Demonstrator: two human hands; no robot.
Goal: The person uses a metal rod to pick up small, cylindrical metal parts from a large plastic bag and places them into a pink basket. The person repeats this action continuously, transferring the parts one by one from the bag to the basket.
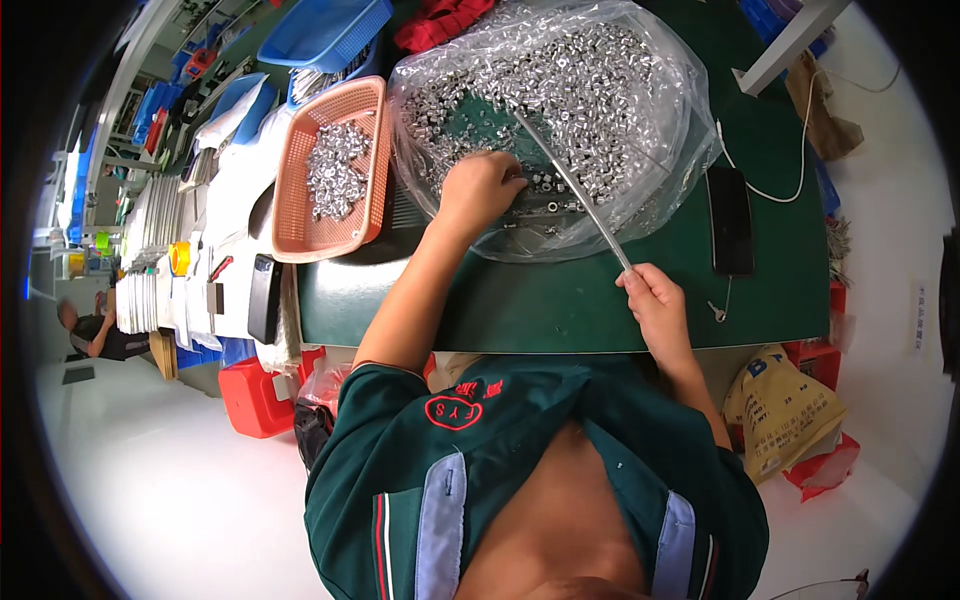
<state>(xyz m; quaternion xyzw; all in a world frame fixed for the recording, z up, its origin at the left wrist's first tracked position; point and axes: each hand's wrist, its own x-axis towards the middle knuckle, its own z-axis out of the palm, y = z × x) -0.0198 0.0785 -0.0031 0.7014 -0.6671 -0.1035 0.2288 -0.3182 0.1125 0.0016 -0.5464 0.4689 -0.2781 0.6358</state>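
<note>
My right hand [656, 308] grips the near end of a long, thin metal rod [578, 187], fingers closed around it. The rod slants up and to the left, its far tip over a wide spread of small silver metal parts [600, 85], which look like nuts or short sleeves. These parts lie on an opened clear plastic bag [692, 112]. At the bag's near left side, my left hand [480, 190] is down among the parts with its fingers curled and pinched. Whatever is between those fingertips is too small or hidden to make out.
Left of the bag stands an orange basket [283, 190] with more silver parts inside. Behind it are blue baskets [325, 35]. A black phone [730, 220] lies right on the green table [450, 310], beside a white cable [775, 197]. Another person [100, 330] is far left.
</note>
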